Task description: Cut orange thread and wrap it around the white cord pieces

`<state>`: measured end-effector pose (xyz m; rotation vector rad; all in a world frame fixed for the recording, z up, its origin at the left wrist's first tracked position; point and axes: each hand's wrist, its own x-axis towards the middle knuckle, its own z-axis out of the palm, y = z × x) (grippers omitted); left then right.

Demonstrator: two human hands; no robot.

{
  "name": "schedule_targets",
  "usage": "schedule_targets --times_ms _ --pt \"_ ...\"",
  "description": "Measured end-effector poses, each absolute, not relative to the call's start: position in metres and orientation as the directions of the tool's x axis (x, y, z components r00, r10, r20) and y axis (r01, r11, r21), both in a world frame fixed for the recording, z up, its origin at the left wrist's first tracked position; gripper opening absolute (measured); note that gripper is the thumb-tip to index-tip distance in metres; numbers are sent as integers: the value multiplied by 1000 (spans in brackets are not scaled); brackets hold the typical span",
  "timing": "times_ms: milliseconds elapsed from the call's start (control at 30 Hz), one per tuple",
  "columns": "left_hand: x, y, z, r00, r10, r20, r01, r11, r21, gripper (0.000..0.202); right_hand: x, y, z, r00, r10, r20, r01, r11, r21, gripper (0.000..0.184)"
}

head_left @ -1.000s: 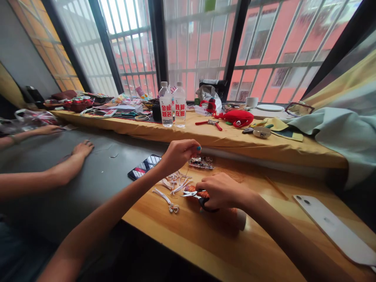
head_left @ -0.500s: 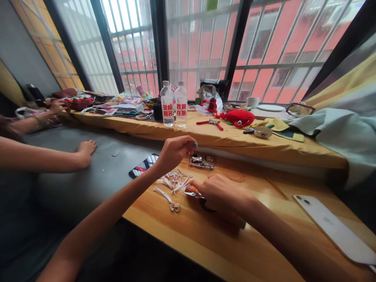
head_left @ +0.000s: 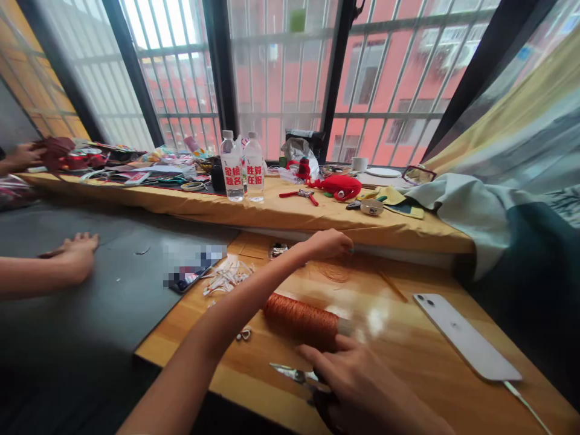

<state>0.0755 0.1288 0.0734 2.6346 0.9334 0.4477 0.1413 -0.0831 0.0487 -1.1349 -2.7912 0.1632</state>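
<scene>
My left hand [head_left: 327, 243] reaches far across the wooden table [head_left: 408, 356], fingers curled down beside a loose tangle of thin orange thread [head_left: 335, 272]. What it pinches, if anything, is hidden. My right hand [head_left: 357, 380] sits near the table's front edge, closed on small scissors [head_left: 296, 376] whose blades point left. A spool of orange cord [head_left: 302, 318] lies on its side between my two hands. A pile of white knotted cords [head_left: 226, 277] lies left of my left forearm.
A white phone [head_left: 464, 338] on a cable lies at the right, a dark phone [head_left: 188, 275] at the left. Two water bottles [head_left: 242, 166], red pliers [head_left: 301, 195] and a red plush toy [head_left: 341, 186] stand on the yellow-draped sill. Another person's hand [head_left: 75, 254] rests on the grey surface at left.
My left hand has gone from held up over the white cords to stretched far forward by the loose thread. My right hand drew back to the front edge with the scissors, uncovering the spool.
</scene>
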Motion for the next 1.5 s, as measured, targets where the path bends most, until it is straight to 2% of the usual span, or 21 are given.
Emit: schedule_targets --times_ms 167,267,400,533,600,667,700,767,833,933,1000,1067,1133,1233,1367,1500 --pt "102 156 30 783 619 60 547 -732 406 20 156 -93 27 -703 707 75 689 704 -174 47" --pt "103 166 22 794 605 63 519 -729 447 26 166 -97 22 -640 763 91 731 641 -233 49" --pt "94 171 46 774 619 134 492 -721 487 44 178 -101 27 -516 850 103 770 514 -379 51" --pt "54 139 74 768 600 225 452 -756 474 43 204 -99 18 -275 948 161 782 318 -537 47" --pt "21 105 71 857 482 180 362 -813 456 41 220 -95 5 -113 974 195 729 215 -650 46" --pt "-14 68 56 899 430 83 355 -826 438 56 235 -91 -10 -13 992 126 646 104 -756 44" --pt "-29 51 45 889 455 55 391 -815 428 64 239 -89 -17 46 994 102 587 56 -808 44" --pt "-49 25 25 853 519 63 450 -790 417 68 240 -84 -28 136 990 32 436 -31 -899 46" --pt "-55 9 12 787 608 101 506 -731 458 59 230 -80 -32 146 989 -1 311 -47 -949 49" --pt "-38 -4 6 605 766 214 453 -554 698 54 201 -75 -25 44 998 44 275 30 -961 48" --pt "-21 -10 7 475 851 222 267 -380 886 48 179 -71 -15 -11 997 70 286 70 -956 45" --pt "-6 -16 7 427 890 159 23 -187 982 41 163 -66 -8 -37 993 113 261 118 -958 45" --pt "3 -20 6 435 894 107 -164 -38 986 39 152 -63 -6 -57 987 152 254 161 -954 46" --pt "7 -24 7 484 872 67 -283 84 955 47 147 -61 -9 -84 987 138 283 156 -946 37" --pt "6 -26 11 544 838 23 -313 178 933 55 148 -65 -15 -37 991 132 332 136 -933 28" --pt "0 -21 6 503 864 -3 -260 155 953 55 148 -65 -18 7 994 112 324 103 -941 27"
